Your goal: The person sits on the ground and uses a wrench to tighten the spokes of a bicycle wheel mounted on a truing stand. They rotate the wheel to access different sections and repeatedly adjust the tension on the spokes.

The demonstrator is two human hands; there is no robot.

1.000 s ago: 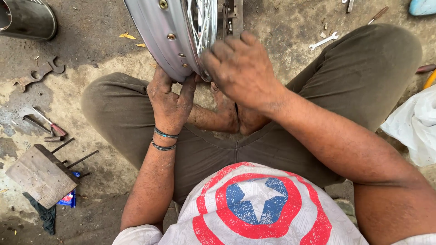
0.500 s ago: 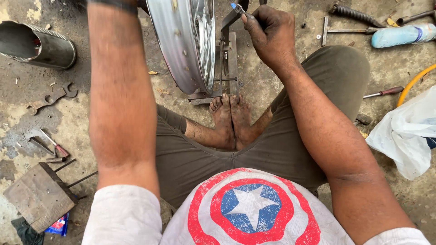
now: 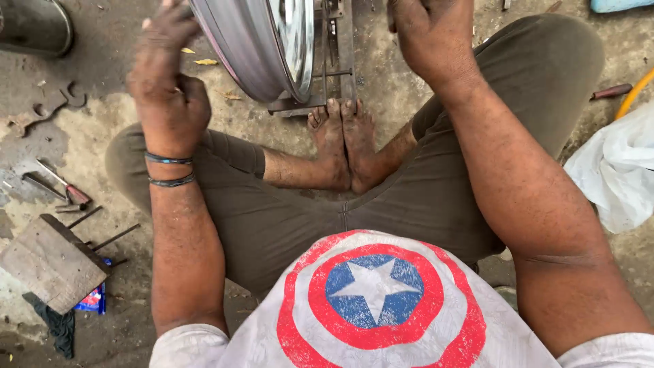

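Sitting cross-legged on the floor, the person had the wheel rim (image 3: 255, 48) upright in its metal stand (image 3: 337, 61) at twelve o'clock. Left hand (image 3: 167, 88) lay loosely curled against the rim; right hand (image 3: 426, 37) was fisted, contents hidden. Work looked unfinished.

One wheel rim (image 3: 259, 48) is standing between two raised hands, left (image 3: 167, 88) and right (image 3: 429, 37); two bracelets (image 3: 169, 170) are circling the left wrist, two bare feet (image 3: 344, 143) below.
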